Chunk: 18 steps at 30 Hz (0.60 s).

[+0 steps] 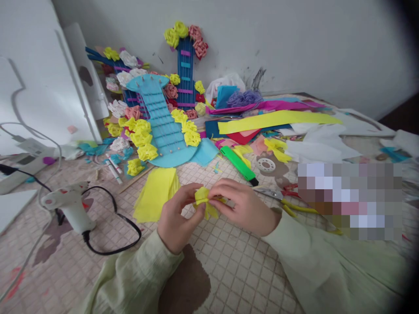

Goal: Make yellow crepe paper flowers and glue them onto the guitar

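Between my two hands is a small piece of yellow crepe paper (pixel 202 195), folded and partly gathered. My left hand (pixel 178 216) pinches its left side between thumb and fingers. On its right side, the fingertips of my right hand (pixel 240 203) are closed on the same paper. A stack of flat yellow crepe paper sheets (pixel 153 196) lies just left of my left hand. Beyond my right hand are a green utility knife (pixel 238 165) and scissors (pixel 275 192). Farther back leans a light blue instrument-shaped board (pixel 160 117) with strings and yellow paper flowers (pixel 140 133).
A white glue gun (pixel 70 207) with a looping black cable stands at left. Dark blue boards (pixel 185 65) with paper flowers lean on the wall. A long yellow strip (pixel 278 121), white paper (pixel 324 141) and purple yarn (pixel 244 99) lie at the back right.
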Each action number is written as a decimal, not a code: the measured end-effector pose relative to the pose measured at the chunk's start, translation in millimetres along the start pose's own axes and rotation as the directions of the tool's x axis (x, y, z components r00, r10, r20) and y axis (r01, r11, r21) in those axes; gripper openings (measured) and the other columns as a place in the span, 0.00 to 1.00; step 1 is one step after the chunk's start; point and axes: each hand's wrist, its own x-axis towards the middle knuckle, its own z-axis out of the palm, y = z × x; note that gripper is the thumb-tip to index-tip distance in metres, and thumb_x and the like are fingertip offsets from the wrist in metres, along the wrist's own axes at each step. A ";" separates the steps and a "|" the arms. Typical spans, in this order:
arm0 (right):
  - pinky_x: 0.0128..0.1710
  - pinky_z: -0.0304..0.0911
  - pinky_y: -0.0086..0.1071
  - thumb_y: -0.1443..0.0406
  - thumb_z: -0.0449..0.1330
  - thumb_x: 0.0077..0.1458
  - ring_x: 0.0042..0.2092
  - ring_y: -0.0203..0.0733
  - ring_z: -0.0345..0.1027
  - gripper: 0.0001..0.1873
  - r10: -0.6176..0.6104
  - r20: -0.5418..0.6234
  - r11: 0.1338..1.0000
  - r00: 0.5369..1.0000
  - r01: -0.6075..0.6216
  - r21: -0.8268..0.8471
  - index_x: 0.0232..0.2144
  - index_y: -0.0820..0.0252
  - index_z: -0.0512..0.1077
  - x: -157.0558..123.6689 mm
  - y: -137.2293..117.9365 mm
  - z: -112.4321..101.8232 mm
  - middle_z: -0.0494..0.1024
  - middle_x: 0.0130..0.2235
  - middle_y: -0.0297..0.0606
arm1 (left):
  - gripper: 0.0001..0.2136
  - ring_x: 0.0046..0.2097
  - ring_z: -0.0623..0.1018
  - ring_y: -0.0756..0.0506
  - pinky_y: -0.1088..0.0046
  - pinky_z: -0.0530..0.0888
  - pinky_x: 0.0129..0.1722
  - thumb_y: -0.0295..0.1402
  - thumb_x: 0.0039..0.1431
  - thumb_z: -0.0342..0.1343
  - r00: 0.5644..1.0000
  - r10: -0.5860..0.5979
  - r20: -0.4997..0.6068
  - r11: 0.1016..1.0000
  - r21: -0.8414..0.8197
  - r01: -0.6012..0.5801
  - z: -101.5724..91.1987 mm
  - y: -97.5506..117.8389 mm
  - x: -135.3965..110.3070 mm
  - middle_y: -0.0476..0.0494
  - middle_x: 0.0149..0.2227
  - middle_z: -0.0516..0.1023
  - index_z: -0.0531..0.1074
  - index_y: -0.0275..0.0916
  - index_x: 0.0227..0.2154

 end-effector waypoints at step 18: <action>0.35 0.63 0.31 0.70 0.53 0.54 0.36 0.37 0.66 0.05 0.069 0.017 0.996 0.997 -0.068 -0.052 0.32 0.62 0.69 0.9 6.2 -3.2 0.72 0.33 0.39 | 0.15 0.42 0.72 0.47 0.70 0.72 0.40 0.30 0.52 0.53 0.986 0.025 -0.166 1.000 -0.006 -0.026 -15.0 19.5 3.8 0.43 0.42 0.70 0.63 0.41 0.44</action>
